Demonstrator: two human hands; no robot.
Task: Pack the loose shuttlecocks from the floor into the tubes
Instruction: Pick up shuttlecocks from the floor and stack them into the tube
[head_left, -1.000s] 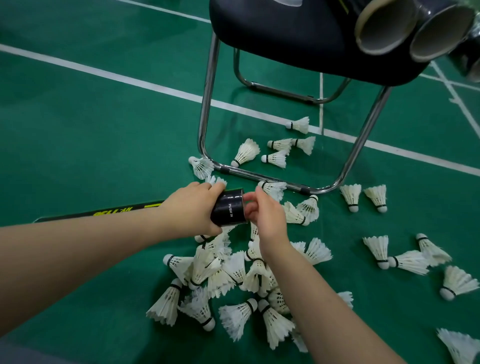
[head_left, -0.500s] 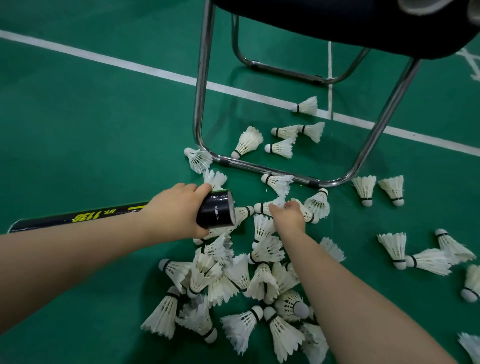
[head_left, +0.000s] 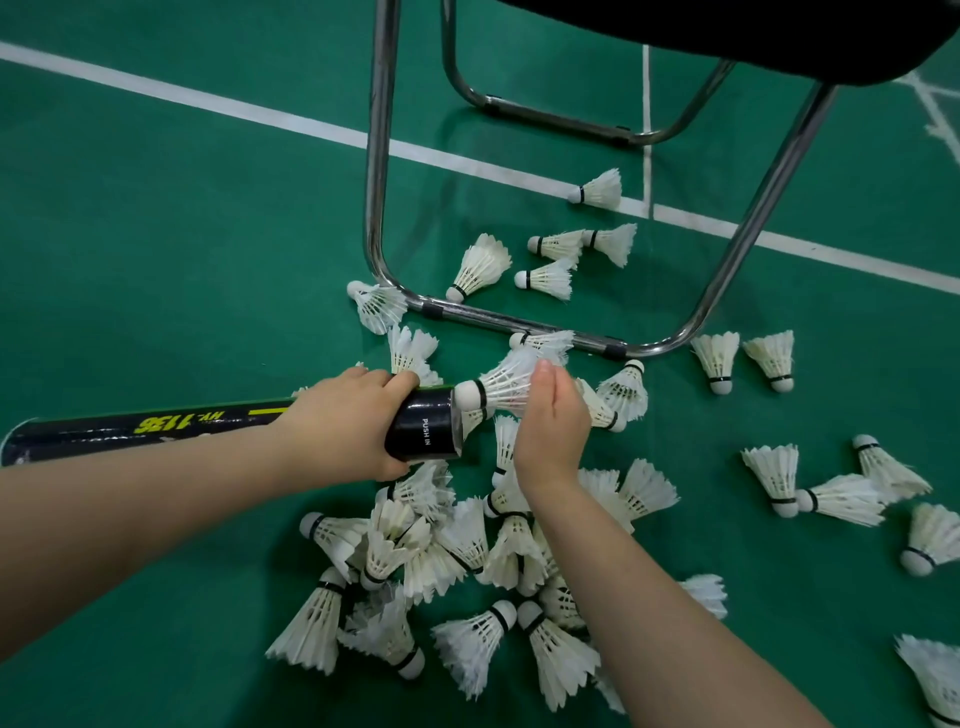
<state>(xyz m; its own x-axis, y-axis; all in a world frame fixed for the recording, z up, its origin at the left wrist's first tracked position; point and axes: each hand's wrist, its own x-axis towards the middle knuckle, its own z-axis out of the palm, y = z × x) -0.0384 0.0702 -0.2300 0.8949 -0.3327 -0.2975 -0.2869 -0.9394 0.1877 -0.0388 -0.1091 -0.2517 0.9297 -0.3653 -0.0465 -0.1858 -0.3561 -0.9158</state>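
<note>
Gripping the black tube (head_left: 423, 426) near its mouth with left hand (head_left: 345, 421), right hand (head_left: 553, 415) pinching a shuttlecock (head_left: 498, 384), cork at the opening, loose shuttlecocks (head_left: 467, 551) below

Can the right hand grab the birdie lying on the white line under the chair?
Probably not yet. The right hand is busy holding a shuttlecock at the tube mouth, and the chair rail lies between it and the far shuttlecock.

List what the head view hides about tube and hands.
- Inside the tube: head view, mouth side-on, shuttlecock cork at it.
- Fingers of the right hand: behind the hand and feathers.
- Palm of the left hand: against the tube.
- Chair seat: cut off by top edge.
</note>
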